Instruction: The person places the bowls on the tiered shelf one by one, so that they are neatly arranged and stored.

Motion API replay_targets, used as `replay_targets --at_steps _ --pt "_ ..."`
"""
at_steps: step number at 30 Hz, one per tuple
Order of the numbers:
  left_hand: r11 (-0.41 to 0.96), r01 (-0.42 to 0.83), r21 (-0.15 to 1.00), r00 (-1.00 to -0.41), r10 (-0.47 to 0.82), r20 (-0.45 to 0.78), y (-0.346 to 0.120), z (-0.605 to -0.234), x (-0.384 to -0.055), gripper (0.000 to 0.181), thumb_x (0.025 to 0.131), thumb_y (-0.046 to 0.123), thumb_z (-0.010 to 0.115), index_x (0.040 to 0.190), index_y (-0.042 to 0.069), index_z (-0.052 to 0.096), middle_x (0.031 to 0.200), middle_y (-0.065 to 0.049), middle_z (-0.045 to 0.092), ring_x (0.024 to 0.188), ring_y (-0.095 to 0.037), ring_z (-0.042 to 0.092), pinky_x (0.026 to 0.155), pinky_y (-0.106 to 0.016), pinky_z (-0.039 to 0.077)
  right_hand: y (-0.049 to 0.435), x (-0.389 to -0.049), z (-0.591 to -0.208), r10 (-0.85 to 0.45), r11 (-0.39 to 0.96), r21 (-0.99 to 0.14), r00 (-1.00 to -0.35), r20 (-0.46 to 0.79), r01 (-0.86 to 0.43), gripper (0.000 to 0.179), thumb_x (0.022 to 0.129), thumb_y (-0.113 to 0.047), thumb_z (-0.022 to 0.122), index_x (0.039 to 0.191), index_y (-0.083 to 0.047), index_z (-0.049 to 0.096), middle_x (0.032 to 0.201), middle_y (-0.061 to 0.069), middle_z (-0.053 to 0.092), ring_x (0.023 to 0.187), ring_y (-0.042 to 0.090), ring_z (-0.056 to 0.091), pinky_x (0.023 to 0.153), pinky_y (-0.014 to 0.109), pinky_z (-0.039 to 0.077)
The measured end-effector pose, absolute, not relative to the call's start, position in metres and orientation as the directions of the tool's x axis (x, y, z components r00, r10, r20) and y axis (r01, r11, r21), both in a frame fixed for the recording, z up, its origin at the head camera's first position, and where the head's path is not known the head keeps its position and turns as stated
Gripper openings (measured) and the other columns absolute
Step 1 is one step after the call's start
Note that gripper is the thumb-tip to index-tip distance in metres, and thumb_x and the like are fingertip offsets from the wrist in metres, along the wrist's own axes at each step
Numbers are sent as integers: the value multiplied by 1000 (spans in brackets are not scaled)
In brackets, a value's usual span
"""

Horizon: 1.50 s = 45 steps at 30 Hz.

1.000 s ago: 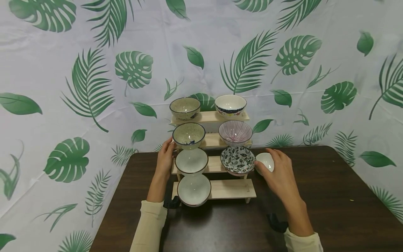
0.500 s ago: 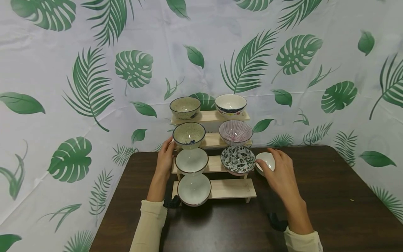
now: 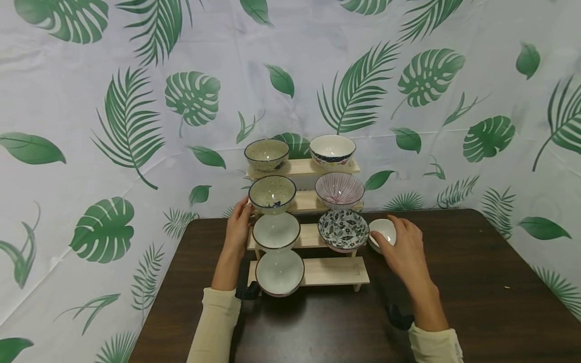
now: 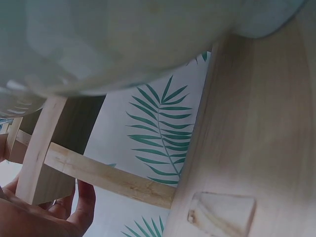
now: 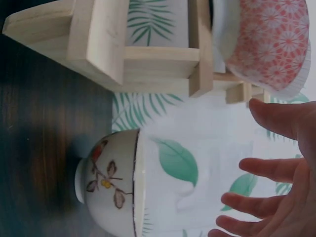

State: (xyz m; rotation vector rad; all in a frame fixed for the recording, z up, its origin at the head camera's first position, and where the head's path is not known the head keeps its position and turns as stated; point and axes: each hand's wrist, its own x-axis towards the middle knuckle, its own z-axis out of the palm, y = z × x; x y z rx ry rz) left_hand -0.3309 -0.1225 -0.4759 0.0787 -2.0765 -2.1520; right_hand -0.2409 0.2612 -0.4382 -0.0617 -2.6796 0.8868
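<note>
My left hand [image 3: 238,229] grips the left side of a tiered wooden stand [image 3: 336,271]. In the left wrist view, the fingers of my left hand [image 4: 54,215] curl behind an upright post [image 4: 42,143]. My right hand [image 3: 404,247] is at a small white bowl [image 3: 383,231], right of the stand. From the right wrist, this bowl [image 5: 111,185] has a flower-branch pattern and sits upright on the table. My right hand [image 5: 276,187] has its fingers spread and extended, apart from the bowl in that view.
Speckled bowls [image 3: 272,194] and white bowls [image 3: 277,231] line the stand's left side. On its right are a flowered-rim bowl [image 3: 333,148], a pink-striped bowl [image 3: 339,190] and a black floral bowl [image 3: 343,229], close to my right thumb. A leaf-print cloth [image 3: 290,50] hangs behind the dark table [image 3: 317,333].
My right thumb has shifted slightly right, away from the black floral bowl. The left hand and the stand look unmoved.
</note>
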Motion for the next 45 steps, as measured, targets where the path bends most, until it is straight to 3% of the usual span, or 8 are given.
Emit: replay_targets --at_steps 13,26,45 --pt "-33 74 997 -988 -140 69 -123 -475 -331 50 108 41 49 155 24 47 150 -9 53 138 -25 48 111 -49 42 268 -252 -453 169 798 -601 -971 167 36 77 97 -33 71 154 5 37 156 42 25 147 60 16 114 76 19" --pt "-26 75 997 -988 -137 71 -124 -475 -331 51 108 43 49 156 26 46 151 -7 53 139 -24 47 111 -49 41 272 -259 -473 200 802 -592 -971 134 83 82 94 -37 73 153 5 35 153 42 26 144 61 18 110 77 21" --pt "-17 67 998 -990 -127 64 -124 -475 -331 52 109 44 47 158 26 42 155 -4 50 142 -24 46 111 -48 41 279 -273 -506 246 786 -602 -965 92 143 96 92 -43 76 158 4 24 157 41 11 145 60 10 111 77 18"
